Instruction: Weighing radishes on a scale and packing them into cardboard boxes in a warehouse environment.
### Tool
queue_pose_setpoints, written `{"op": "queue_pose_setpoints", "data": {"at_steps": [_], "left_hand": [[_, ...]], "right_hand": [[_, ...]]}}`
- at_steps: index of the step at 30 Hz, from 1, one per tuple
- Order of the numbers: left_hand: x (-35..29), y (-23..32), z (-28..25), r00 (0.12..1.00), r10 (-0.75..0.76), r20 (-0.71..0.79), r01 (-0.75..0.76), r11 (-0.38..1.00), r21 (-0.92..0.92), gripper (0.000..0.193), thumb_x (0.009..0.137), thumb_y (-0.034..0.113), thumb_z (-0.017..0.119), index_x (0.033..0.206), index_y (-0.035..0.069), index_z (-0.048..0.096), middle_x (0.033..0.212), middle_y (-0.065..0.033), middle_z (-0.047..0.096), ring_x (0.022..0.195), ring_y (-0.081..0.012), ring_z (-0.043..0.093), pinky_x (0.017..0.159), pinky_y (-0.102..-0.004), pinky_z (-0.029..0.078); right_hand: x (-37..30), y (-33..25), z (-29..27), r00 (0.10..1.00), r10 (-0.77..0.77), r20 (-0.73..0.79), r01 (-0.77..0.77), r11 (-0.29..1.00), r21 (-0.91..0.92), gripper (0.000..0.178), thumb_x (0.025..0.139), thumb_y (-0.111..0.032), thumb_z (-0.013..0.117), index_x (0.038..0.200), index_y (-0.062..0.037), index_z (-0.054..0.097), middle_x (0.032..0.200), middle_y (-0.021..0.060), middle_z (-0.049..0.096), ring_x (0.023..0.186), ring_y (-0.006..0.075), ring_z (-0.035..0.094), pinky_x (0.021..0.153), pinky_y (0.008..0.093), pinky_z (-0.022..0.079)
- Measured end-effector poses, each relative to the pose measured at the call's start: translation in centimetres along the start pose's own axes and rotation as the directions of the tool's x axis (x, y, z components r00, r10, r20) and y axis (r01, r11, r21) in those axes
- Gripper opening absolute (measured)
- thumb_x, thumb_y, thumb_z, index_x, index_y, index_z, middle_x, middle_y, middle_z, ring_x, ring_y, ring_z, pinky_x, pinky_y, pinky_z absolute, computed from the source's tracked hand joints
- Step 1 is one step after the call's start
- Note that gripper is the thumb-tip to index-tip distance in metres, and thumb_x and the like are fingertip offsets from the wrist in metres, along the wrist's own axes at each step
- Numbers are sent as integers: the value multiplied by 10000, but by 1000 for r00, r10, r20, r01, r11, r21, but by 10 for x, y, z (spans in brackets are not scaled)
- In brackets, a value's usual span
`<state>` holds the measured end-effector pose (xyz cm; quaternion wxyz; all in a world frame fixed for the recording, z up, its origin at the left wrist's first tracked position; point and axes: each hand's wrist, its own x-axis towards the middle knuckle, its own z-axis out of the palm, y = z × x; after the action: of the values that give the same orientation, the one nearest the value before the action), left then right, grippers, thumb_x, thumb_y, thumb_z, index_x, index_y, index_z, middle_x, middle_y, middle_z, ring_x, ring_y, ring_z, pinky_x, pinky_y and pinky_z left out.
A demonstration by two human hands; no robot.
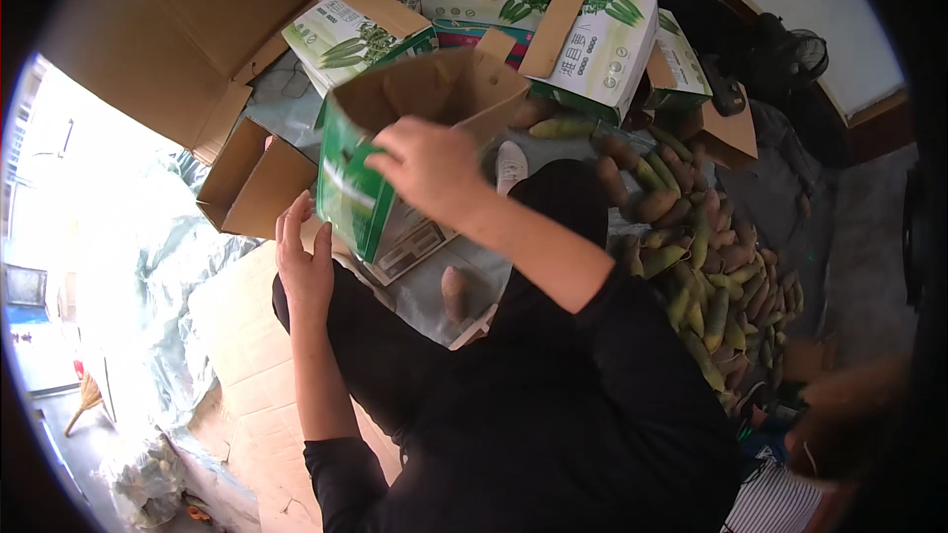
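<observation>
Carton (346, 192), green-sided, is before the person in the head view, its top not yet closed. Right hand (430, 166) grips its wall; left hand (304, 262), fingers parted, is just beside, contact unclear. Boxes (610, 49) behind look closed; vegetables (713, 281) lie unboxed.

Bright light (118, 168) flooded in from your left; ahead to your right, a white wall (815, 10) met a brown baseboard (877, 118) above the grey floor (874, 227).
</observation>
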<state>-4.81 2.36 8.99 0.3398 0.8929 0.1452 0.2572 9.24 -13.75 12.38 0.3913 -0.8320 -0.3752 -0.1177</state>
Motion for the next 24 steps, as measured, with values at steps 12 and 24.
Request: {"op": "queue_pose_setpoints", "data": {"at_steps": [12, 24], "left_hand": [[-12, -9, -21, 988, -151, 30, 144, 977, 160, 459, 816, 86, 600, 1263, 92, 498, 1224, -148, 519, 1100, -316, 525, 898, -377, 431], [-10, -7, -11, 985, -74, 153, 23, 950, 310, 382, 809, 120, 616, 1185, 81, 561, 1176, -134, 557, 1088, -325, 529, 911, -392, 426]], "right_hand": [[-35, 66, 51, 870, 108, 480, 175, 844, -507, 140, 782, -163, 550, 832, -144, 679, 903, 25, 633, 942, 216, 562, 732, 396, 457], [-20, 102, 48, 864, 264, 430, 59, 793, -607, 131, 769, -144, 555, 792, -147, 684, 851, 31, 653, 924, 212, 572, 782, 416, 428]]}}
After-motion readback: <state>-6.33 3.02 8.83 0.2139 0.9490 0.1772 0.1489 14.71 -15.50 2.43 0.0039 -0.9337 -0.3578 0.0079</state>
